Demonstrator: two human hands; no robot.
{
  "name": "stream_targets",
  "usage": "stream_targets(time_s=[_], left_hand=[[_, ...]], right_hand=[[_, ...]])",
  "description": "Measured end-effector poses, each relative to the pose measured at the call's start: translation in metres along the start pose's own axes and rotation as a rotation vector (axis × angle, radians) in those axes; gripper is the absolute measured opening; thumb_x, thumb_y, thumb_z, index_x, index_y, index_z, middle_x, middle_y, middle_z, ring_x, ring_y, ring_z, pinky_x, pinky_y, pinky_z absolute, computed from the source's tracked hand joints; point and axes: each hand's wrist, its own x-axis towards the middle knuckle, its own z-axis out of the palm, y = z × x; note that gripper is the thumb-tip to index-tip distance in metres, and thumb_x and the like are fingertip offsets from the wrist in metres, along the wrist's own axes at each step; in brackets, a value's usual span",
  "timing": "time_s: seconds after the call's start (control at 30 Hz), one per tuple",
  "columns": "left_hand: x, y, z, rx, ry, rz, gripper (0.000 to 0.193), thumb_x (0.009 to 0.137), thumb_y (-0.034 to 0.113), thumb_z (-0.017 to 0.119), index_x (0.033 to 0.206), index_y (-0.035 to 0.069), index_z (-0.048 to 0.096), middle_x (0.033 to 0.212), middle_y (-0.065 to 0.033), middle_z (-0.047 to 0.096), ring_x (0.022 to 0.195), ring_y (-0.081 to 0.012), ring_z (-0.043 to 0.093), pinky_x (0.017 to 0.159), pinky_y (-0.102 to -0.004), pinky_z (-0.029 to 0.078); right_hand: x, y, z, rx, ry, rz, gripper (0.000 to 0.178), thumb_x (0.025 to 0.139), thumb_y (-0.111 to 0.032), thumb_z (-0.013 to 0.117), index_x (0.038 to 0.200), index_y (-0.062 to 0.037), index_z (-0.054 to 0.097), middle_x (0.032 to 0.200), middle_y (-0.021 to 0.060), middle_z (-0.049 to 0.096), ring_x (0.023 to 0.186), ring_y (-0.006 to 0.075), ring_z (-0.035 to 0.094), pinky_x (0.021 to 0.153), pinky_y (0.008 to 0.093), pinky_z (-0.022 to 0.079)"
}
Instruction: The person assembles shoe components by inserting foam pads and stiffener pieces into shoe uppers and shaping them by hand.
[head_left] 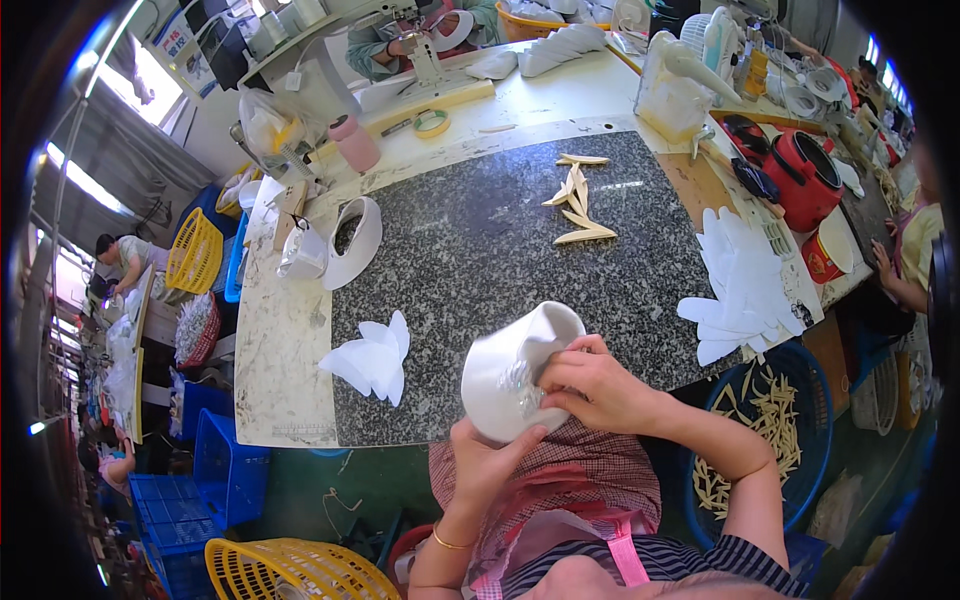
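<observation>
My left hand (490, 458) grips the lower edge of a white visor (505, 365), with the thumb along its rim. The visor is tilted over the front edge of a speckled dark stone slab (460, 230). My right hand (595, 385) is closed at the visor's right side, its fingertips pressed on the white surface beside a shiny, wrinkled patch. What the fingertips pinch, if anything, is hidden. On the slab to the left lie white leaf-shaped pieces (372, 358). Toward the back rest several narrow beige strips (585, 235) with pointed ends.
Another white visor (362, 240) lies at the slab's left edge. White pieces (740, 290) are spread at the right. Below them, a blue basket (825, 400) holds more beige strips. A pink bottle (355, 143), tape roll (432, 123) and red pot (805, 180) stand farther back. A co-worker sits opposite.
</observation>
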Motion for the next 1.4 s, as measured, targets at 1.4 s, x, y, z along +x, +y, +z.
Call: stream_targets(time_s=[1.4], left_hand=[[0.007, 0.001, 0.004, 0.673, 0.055, 0.527, 0.029, 0.079, 0.002, 0.083, 0.106, -0.002, 0.072, 0.106, -0.0118, 0.053, 0.093, -0.0245, 0.062, 0.08, -0.0345, 0.056]], right_hand=[[0.012, -0.003, 0.013, -0.107, 0.019, -0.149, 0.01, 0.096, -0.016, 0.063, 0.102, -0.008, 0.063, 0.093, 0.0091, 0.057, 0.101, 0.0275, 0.06, 0.109, 0.0475, 0.032]])
